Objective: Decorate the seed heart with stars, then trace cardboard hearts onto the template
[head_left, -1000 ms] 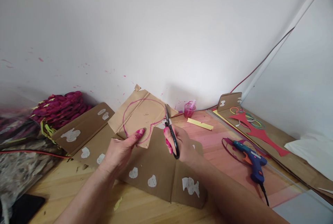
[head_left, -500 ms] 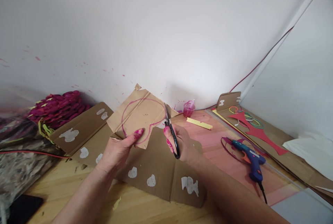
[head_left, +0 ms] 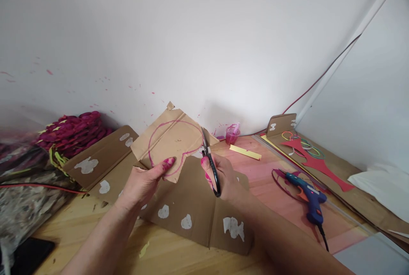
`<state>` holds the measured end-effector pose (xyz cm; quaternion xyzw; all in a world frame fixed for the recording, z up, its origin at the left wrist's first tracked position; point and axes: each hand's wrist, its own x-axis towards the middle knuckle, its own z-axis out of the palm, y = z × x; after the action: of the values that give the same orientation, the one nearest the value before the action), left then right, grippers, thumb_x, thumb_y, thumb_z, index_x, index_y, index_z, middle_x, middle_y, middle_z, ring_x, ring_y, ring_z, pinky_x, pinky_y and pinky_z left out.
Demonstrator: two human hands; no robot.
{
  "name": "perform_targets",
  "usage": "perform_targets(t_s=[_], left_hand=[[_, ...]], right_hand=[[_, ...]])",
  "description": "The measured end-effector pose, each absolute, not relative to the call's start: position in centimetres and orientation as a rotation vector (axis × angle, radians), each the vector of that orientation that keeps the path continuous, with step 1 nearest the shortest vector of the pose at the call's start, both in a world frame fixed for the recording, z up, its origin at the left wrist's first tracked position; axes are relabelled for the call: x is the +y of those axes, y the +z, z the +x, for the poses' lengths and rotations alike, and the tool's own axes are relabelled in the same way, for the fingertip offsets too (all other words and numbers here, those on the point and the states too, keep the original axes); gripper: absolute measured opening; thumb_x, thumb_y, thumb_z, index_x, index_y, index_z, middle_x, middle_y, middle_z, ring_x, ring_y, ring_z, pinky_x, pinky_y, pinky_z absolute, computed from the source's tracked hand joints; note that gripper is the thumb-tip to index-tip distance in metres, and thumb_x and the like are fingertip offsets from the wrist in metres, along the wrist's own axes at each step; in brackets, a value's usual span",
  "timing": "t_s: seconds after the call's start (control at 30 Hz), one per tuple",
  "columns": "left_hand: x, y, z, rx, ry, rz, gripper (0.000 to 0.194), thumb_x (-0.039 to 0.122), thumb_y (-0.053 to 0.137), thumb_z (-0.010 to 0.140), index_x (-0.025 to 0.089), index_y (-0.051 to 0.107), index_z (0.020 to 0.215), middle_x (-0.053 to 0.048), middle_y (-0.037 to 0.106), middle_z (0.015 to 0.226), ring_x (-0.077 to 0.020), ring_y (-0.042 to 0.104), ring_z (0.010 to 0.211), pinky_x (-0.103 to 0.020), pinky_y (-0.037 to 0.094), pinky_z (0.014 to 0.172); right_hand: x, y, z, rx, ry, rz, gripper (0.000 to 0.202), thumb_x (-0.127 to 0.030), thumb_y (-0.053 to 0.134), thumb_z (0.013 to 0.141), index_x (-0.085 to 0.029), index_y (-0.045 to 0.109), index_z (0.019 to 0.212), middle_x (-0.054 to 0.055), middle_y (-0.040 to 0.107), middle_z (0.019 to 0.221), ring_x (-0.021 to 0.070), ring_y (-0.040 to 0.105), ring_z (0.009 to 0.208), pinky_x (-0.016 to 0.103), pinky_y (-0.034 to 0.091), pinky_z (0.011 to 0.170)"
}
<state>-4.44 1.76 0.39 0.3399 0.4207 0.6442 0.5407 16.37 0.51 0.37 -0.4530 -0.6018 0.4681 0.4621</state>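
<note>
At seven o'clock our left hand (head_left: 145,181) pinches the cardboard sheet (head_left: 171,138); at four, our right hand (head_left: 225,177) clasps scissors (head_left: 216,181).

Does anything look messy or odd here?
Pink splatters dot the white wall, and a pink stain covers part of the wooden table, odd on plain surfaces. The left hand and right hand are smudged pink.

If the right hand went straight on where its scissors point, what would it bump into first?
Probably the pink-outlined cardboard piece: the scissors in the right hand are right at it. Beyond looks like the wall, though depth is unclear.
</note>
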Motion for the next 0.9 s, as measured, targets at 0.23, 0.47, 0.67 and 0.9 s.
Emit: perform_targets(t_s=[0.23,0.47,0.67,0.9], left_hand=[[2.1,0.4,-4.9,1.079,1.51,0.689,0.038,0.028,0.101,0.041,0.015,0.08,0.07,-0.008,0.081,0.084,-0.0265,0.078,0.086,-0.034,0.064,0.086],[2.2,0.8,-5.1,1.055,1.544,0.608,0.036,0.022,0.101,0.039,0.012,0.079,0.066,-0.009,0.081,0.081,-0.0193,0.077,0.075,-0.023,0.064,0.076],[2.3,0.8,-5.4,1.012,1.558,0.594,0.032,0.02,0.101,0.041,0.012,0.074,0.057,-0.007,0.079,0.073,-0.0151,0.075,0.07,-0.018,0.063,0.072],[2.8,0.3,-5.2,0.864,1.678,0.646,0.028,0.019,0.1,0.047,0.015,0.074,0.059,-0.002,0.079,0.072,-0.0131,0.074,0.067,-0.017,0.063,0.07]], right_hand=[[0.7,0.0,16.4,-1.505,1.141,-1.141,0.051,-0.062,0.063,0.088,-0.024,0.037,0.065,-0.005,0.038,0.054,0.0125,0.035,0.051,0.03,0.025,0.052],[0.7,-0.3,16.4,-1.528,1.135,-1.138,0.05,-0.06,0.063,0.089,-0.024,0.037,0.067,-0.006,0.036,0.054,0.0121,0.034,0.051,0.029,0.025,0.051],[0.7,-0.2,16.5,-1.544,1.122,-1.15,0.047,-0.058,0.063,0.09,-0.024,0.04,0.066,-0.006,0.038,0.055,0.0117,0.035,0.05,0.028,0.025,0.05],[0.2,0.6,16.3,-1.573,1.106,-1.119,0.047,-0.052,0.063,0.091,-0.023,0.039,0.063,-0.006,0.036,0.054,0.0107,0.034,0.049,0.027,0.024,0.048]])
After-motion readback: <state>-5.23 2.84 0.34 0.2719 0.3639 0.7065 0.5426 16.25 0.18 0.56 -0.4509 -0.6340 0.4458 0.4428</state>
